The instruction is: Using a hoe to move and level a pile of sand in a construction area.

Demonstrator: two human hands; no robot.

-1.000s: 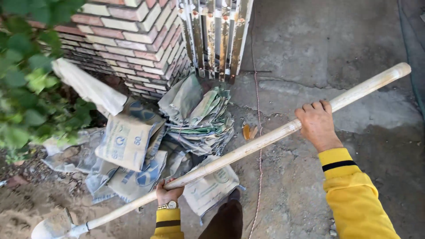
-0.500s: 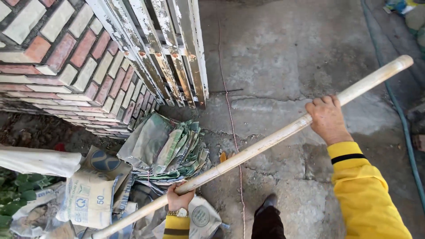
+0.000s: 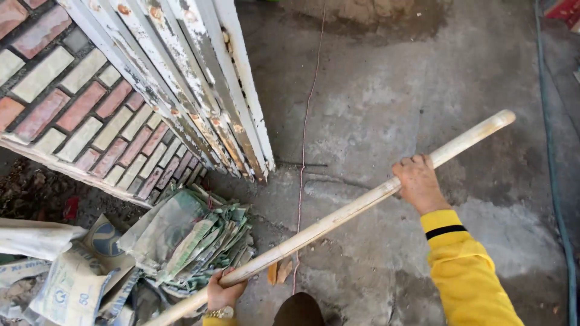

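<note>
I grip a long pale wooden handle [image 3: 338, 220] with both hands on a concrete yard floor [image 3: 386, 102]. My right hand [image 3: 418, 183] is wrapped over the upper part of the handle, fingers curled fully around it and knuckles up, a short way below its rounded free end; the yellow sleeve [image 3: 465, 271] with a black band at the cuff runs down to the lower edge of the view. My left hand [image 3: 225, 291] is closed on the lower part of the handle near the bottom of the view, a gold-coloured wristwatch [image 3: 219, 313] on the wrist. The handle slants from the upper right down to the lower left and passes out of view at the bottom, so what is on its lower end cannot be seen. Just left of my left hand lies a heap of folded, dusty sacks [image 3: 187, 238]. Behind them stands a low brick wall [image 3: 78, 115] and a white, rust-spotted metal gate [image 3: 199, 78]. A thin reddish string [image 3: 305, 151] runs across the floor, and a green hose [image 3: 547, 121] lies along the right edge.
</note>
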